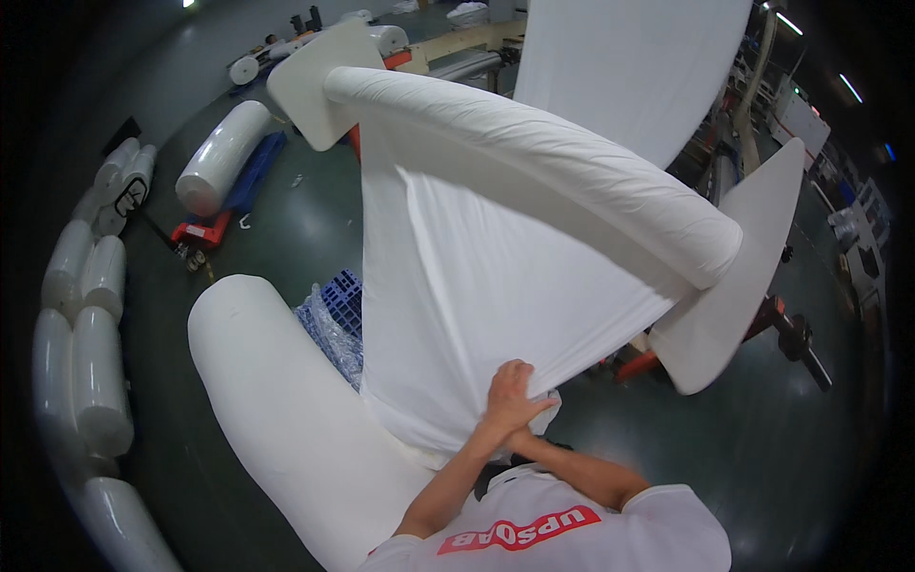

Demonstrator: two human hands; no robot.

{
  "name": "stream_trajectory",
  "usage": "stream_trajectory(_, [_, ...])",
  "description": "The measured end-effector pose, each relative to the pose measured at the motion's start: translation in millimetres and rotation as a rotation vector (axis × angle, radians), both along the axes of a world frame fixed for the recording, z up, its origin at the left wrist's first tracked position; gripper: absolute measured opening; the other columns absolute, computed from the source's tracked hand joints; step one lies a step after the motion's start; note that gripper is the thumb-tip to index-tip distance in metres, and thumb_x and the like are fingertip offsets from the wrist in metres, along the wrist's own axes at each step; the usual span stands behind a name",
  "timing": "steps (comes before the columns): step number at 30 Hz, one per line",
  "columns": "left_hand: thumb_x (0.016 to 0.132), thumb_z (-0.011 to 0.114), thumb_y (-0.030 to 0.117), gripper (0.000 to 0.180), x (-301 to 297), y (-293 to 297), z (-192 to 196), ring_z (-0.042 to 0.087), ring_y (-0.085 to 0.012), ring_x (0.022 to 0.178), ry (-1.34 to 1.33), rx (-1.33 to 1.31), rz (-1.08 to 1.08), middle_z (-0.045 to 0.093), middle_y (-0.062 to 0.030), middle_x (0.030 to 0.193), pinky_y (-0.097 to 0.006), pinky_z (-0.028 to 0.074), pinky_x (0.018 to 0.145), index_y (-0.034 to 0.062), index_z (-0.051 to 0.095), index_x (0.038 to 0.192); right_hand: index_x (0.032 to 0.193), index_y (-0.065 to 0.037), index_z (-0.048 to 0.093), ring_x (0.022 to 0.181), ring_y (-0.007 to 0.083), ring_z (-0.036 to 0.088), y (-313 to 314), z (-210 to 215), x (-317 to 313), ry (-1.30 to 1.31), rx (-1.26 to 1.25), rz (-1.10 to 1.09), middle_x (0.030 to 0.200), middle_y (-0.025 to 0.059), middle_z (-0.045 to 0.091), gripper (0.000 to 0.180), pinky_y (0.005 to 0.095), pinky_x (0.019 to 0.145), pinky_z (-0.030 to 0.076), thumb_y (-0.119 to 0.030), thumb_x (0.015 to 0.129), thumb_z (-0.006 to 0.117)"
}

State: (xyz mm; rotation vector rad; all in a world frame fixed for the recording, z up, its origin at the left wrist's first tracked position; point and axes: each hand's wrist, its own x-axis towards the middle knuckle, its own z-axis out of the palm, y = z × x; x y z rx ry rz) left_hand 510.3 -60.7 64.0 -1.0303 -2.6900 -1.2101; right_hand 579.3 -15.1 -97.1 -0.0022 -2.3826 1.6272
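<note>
A broad sheet of white fabric [477,276] hangs from a long fabric-wrapped roll [543,153] and slopes down toward my body, narrowing near my hands. My left hand [511,396] lies on the lower end of this sheet, fingers stretched forward and thumb apart. Just beneath it my right hand [521,439] reaches in from the right; its fingers are hidden behind the left hand and the gathered cloth. Pale end plates, one on the left [324,86] and one on the right [739,276], cap the roll.
A thick white roll [286,410] lies close at my left, beside a blue plastic pallet [344,300] with clear wrap. Wrapped rolls [103,372] line the far left. A red pallet jack [202,232] stands by another roll [224,157]. A metal shaft end [810,357] sticks out at right.
</note>
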Motion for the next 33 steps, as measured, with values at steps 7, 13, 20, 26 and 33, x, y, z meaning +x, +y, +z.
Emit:
stream_trajectory(7, [0.080, 0.055, 0.025, 0.021, 11.4, -78.7, -106.2, 0.064, -0.0353, 0.081, -0.218, -0.661, 0.065, 0.066, -0.0145, 0.084, -0.047, 0.051, 0.070, 0.0079, 0.066, 0.084, 0.123, 0.007, 0.049, 0.108, 0.0346, 0.055, 48.5, 49.2, 21.0, -0.597, 0.015, 0.521, 0.120, 0.0243, 0.055, 0.073, 0.0405, 0.093, 0.043, -0.048, 0.079, 0.066])
stream_trajectory(13, [0.081, 0.058, 0.029, 0.030, 101.9, -194.3, -128.1, 0.060, -0.0359, 0.095, -0.479, -0.832, 0.329, 0.062, -0.0205, 0.098, -0.047, 0.049, 0.079, 0.0051, 0.061, 0.098, 0.108, 0.009, 0.056, 0.088, 0.0200, 0.060, 172.4, 100.5, -32.5, 0.096, -0.885, -0.758, 0.102, 0.0140, 0.063, 0.044, 0.0310, 0.080, 0.047, -0.024, 0.083, 0.070])
stream_trajectory(20, [0.076, 0.071, 0.034, 0.054, 104.3, -126.7, -100.1, 0.050, -0.0370, 0.107, -0.236, -0.125, 0.403, 0.053, -0.0228, 0.110, -0.042, 0.042, 0.092, -0.0020, 0.052, 0.111, 0.100, 0.008, 0.062, 0.089, 0.0439, 0.061, 99.0, 66.3, -1.5, -0.312, -0.177, -0.451, 0.094, 0.0269, 0.064, 0.045, 0.0443, 0.079, 0.047, -0.035, 0.093, 0.052])
stream_trajectory(26, [0.075, 0.068, 0.034, 0.038, 65.1, 54.5, 40.1, 0.057, -0.0356, 0.091, 0.081, -0.460, -0.044, 0.061, -0.0176, 0.094, -0.043, 0.045, 0.083, 0.0018, 0.059, 0.093, 0.114, 0.002, 0.052, 0.099, 0.0377, 0.058, 21.2, 32.4, 73.6, 0.154, 0.309, 0.255, 0.104, 0.0249, 0.060, 0.033, 0.0447, 0.087, 0.044, -0.015, 0.087, 0.050])
stream_trajectory(33, [0.078, 0.057, 0.026, 0.021, 77.1, -103.8, -100.6, 0.064, -0.0366, 0.082, -0.155, -0.776, 0.088, 0.066, -0.0152, 0.080, -0.049, 0.050, 0.070, 0.0095, 0.064, 0.088, 0.106, 0.008, 0.058, 0.094, 0.0325, 0.061, 89.7, -7.7, 53.3, -0.408, 0.054, 0.381, 0.102, 0.0234, 0.063, 0.059, 0.0400, 0.084, 0.046, -0.046, 0.083, 0.062])
